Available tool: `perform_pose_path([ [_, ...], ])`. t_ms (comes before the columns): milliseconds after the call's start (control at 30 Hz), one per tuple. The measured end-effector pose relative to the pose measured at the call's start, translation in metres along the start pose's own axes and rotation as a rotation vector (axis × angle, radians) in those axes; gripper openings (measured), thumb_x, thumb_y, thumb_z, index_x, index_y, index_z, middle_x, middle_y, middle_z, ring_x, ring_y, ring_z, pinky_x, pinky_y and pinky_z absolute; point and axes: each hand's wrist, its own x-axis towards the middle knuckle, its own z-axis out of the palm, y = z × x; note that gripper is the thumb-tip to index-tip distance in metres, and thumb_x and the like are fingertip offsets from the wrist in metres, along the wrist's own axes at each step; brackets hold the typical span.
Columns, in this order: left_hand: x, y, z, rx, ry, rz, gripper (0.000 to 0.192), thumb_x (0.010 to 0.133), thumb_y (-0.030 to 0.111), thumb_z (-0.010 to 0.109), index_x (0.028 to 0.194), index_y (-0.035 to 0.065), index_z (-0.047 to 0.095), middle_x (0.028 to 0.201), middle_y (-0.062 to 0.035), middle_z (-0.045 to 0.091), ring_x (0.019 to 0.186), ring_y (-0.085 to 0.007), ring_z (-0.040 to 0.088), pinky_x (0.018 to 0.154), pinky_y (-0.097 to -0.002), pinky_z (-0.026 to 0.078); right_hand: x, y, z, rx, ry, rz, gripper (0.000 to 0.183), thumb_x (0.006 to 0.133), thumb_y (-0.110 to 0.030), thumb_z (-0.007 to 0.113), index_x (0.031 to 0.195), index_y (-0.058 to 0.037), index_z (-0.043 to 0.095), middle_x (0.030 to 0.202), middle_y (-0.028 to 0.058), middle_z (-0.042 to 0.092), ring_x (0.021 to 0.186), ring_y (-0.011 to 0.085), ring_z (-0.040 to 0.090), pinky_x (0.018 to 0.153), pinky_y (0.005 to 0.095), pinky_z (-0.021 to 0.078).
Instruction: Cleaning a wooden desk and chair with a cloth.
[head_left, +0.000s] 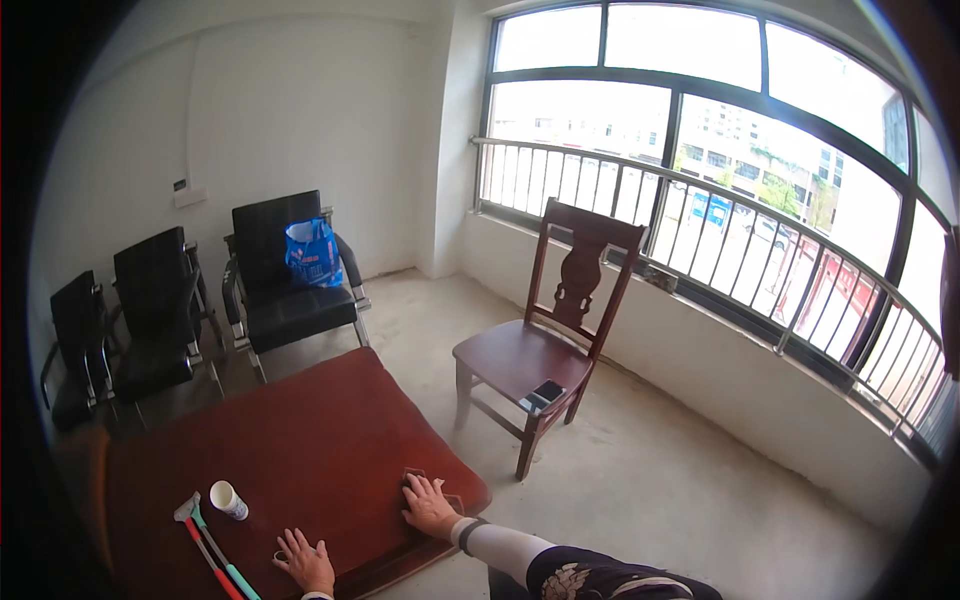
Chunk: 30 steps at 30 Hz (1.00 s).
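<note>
My right hand (430, 508) rests palm down near the corner of a reddish-brown table (300, 427). Beneath it lies a thin dark piece (454, 504), whose edges show on both sides of the hand; its material is unclear. My left hand (307, 562) is at the table's near side with fingers spread, gripping nothing. A small pale ring-like thing shows at its fingers. To its left, two long-handled scrapers lie side by side, one with a red handle (225, 581) and one with a teal handle (241, 581). A white paper cup (229, 500) stands beside their heads.
A dark wooden chair (517, 352) stands past the table's right corner, with a phone (543, 397) on its seat. Black armchairs (300, 315) line the wall, one bearing a blue bag (313, 253). A metal railing (645, 169) runs along the window.
</note>
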Motion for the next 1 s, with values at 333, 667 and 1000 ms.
perform_pose_path([
  [333, 0.013, -0.016, 0.022, -0.035, 0.085, 0.068, 0.072, 0.085, 0.043, 0.063, 0.14, 0.0035, 0.038, 0.151, -0.0145, 0.031, 0.142, -0.033, 0.023, 0.112, -0.0614, 0.014, 0.059, -0.001, 0.008, 0.045, 0.054, 0.117, 0.052, 0.086, -0.035, 0.059, 0.132, -0.0125, 0.048, 0.14, 0.0191, 0.039, 0.131, 0.0381, 0.034, 0.104, 0.0603, 0.0254],
  [667, 0.012, -0.017, 0.029, -0.031, 0.142, 0.067, 0.074, 0.08, 0.044, 0.066, 0.137, 0.0026, 0.043, 0.149, -0.0148, 0.034, 0.14, -0.0338, 0.027, 0.11, -0.0613, 0.017, 0.035, -0.019, -0.001, 0.03, 0.031, 0.135, 0.057, 0.088, -0.048, 0.056, 0.133, -0.0136, 0.048, 0.141, 0.0195, 0.039, 0.132, 0.0389, 0.033, 0.104, 0.0647, 0.0221],
  [1000, -0.005, 0.002, -0.007, 0.133, 0.029, 0.125, 0.065, 0.095, 0.051, 0.041, 0.144, 0.008, 0.035, 0.152, -0.0133, 0.029, 0.141, -0.0327, 0.025, 0.109, -0.0562, 0.019, -0.021, 0.006, 0.001, 0.029, 0.094, 0.231, 0.055, 0.088, -0.042, 0.058, 0.131, -0.0098, 0.048, 0.138, 0.02, 0.041, 0.131, 0.0368, 0.036, 0.105, 0.0556, 0.0257],
])
